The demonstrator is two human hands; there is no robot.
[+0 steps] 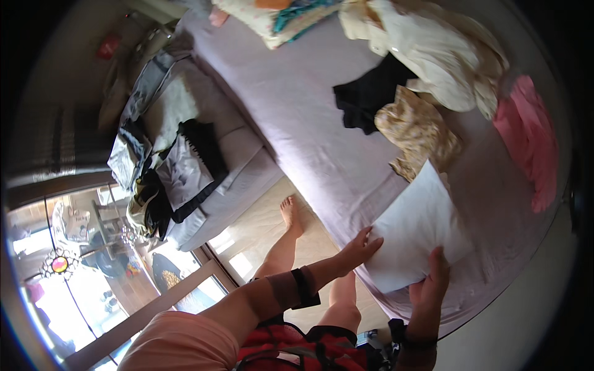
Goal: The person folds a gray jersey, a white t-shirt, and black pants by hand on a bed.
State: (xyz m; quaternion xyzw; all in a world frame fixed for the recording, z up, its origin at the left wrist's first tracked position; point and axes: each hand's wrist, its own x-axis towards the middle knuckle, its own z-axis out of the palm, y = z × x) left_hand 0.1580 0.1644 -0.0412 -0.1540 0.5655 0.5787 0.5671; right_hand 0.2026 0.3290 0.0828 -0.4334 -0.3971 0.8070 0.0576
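Note:
Over the near edge of the bed, a small white pillow (413,232) is held up at a tilt. My left hand (364,248) grips its left edge, with the fingers partly hidden at the border. At the lower right edge, my right hand (431,276) presses its thumb on the top face, and its fingers are hidden underneath. Just beyond the pillow's upper corner lies a crumpled tan patterned garment (417,127). A black garment (371,95) rests against that one.
A cream cloth heap (431,51) and pink clothing (529,139) lie on the lilac bedsheet (287,92). Folded clothes (185,167) cover a second, lower surface (236,171) at left. A glass door (116,278) is at lower left. My bare foot (291,215) stands on the floor.

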